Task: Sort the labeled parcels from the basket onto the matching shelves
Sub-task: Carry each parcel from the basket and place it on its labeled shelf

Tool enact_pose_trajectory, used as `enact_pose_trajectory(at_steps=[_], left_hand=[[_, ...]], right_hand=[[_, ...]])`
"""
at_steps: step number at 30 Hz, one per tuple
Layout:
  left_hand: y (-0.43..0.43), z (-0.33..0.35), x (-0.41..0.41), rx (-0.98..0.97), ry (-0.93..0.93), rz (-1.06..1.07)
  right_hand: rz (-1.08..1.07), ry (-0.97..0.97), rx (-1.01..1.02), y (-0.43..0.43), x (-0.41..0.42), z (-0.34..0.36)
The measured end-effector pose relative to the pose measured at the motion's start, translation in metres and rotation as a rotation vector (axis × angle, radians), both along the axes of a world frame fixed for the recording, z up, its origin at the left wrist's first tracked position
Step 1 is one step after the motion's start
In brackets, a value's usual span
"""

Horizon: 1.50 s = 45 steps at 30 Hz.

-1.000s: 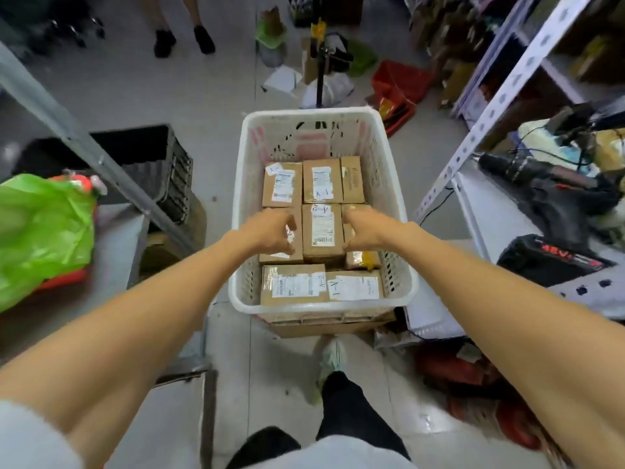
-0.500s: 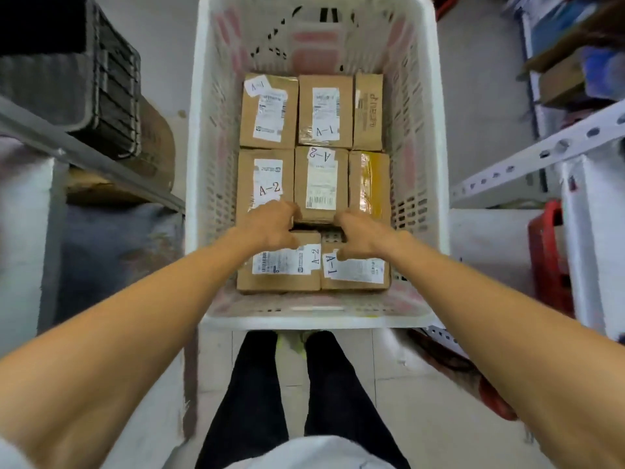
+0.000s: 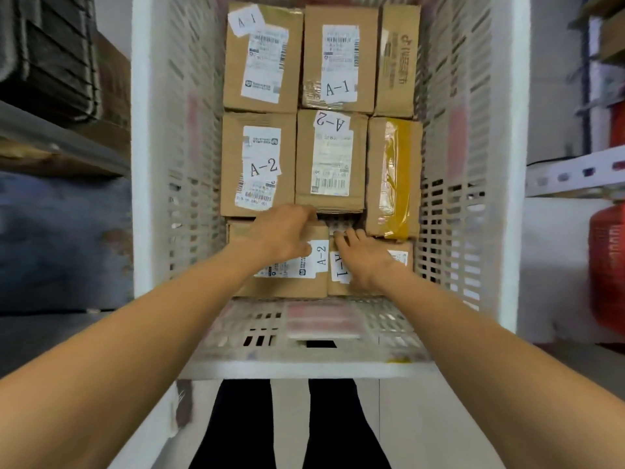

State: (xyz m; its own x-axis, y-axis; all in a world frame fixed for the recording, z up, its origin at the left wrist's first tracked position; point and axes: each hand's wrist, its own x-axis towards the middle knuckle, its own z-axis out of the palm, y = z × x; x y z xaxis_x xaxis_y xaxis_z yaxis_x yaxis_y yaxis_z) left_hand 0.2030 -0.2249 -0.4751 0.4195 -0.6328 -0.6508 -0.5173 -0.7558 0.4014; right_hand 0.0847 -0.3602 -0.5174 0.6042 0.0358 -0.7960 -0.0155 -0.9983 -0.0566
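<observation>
1. I am looking down into the white basket [image 3: 304,368]; 8 cardboard parcels lie flat on its floor in 3 rows.
2. My left hand [image 3: 282,231] is on the near-left A-2 parcel [image 3: 287,286], in the basket's near-left corner. Its fingers are curled over the parcel's far edge, down into the gap, and they grasp it.
3. My right hand [image 3: 367,262] lies on the near-right A-1 parcel [image 3: 340,270], touching the first one's side. These fingers are released and spread, with the tips reaching its far edge.
4. In the middle row are the left A-2 parcel [image 3: 258,164], the centre A-2 parcel [image 3: 331,160] and, against the right wall, the yellow-taped parcel [image 3: 394,177], whose label I cannot see.
5. In the far row are the far-left A-1 parcel [image 3: 262,59], the far-centre A-1 parcel [image 3: 340,59] and a narrow parcel [image 3: 397,62] on its side.
6. A grey shelf [image 3: 50,140] runs along my left and a white perforated rail [image 3: 575,172] along my right.
7. My legs [image 3: 236,424], in black, show below the basket's near rim.
</observation>
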Motion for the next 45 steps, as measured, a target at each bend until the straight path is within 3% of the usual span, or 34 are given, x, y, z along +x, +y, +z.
enact_pose_trajectory(at_steps=[6, 12, 22, 28, 32, 34, 35, 37, 39, 42, 45], left_hand=[[-0.008, -0.005, -0.009, -0.02, -0.011, 0.017], [-0.003, 0.007, -0.012, -0.023, -0.007, 0.063], [-0.008, 0.095, 0.007, -0.077, 0.166, 0.123], [-0.001, 0.159, 0.044, -0.192, 0.476, 0.549], [0.005, 0.19, 0.06, -0.36, 0.535, 0.821], [0.006, 0.203, 0.062, -0.475, 0.556, 1.001], [0.006, 0.209, 0.062, -0.55, 0.568, 1.083], [0.008, 0.222, 0.063, -0.67, 0.591, 1.174], [0.011, 0.234, 0.062, -0.754, 0.676, 1.201], [0.017, 0.257, 0.059, -0.804, 0.782, 1.163], [0.019, 0.278, 0.058, -0.736, 0.69, 1.077]], right_hand=[[0.125, -0.004, -0.183, 0.021, -0.013, -0.016], [0.106, -0.157, -0.109, 0.014, -0.011, -0.002], [-0.026, -0.281, 0.057, 0.001, 0.013, 0.14], [-0.006, -0.544, 0.219, -0.007, 0.049, 0.22], [-0.007, -0.735, 0.206, -0.006, 0.065, 0.252], [-0.22, -0.83, 0.152, -0.002, 0.07, 0.26], [-0.434, -0.878, 0.211, 0.001, 0.072, 0.265], [-0.956, -0.888, 0.523, 0.003, 0.081, 0.277], [-1.291, -0.795, 0.854, 0.001, 0.093, 0.29], [-1.314, -0.779, 1.066, -0.004, 0.105, 0.308], [-1.281, -0.753, 1.128, -0.005, 0.11, 0.326]])
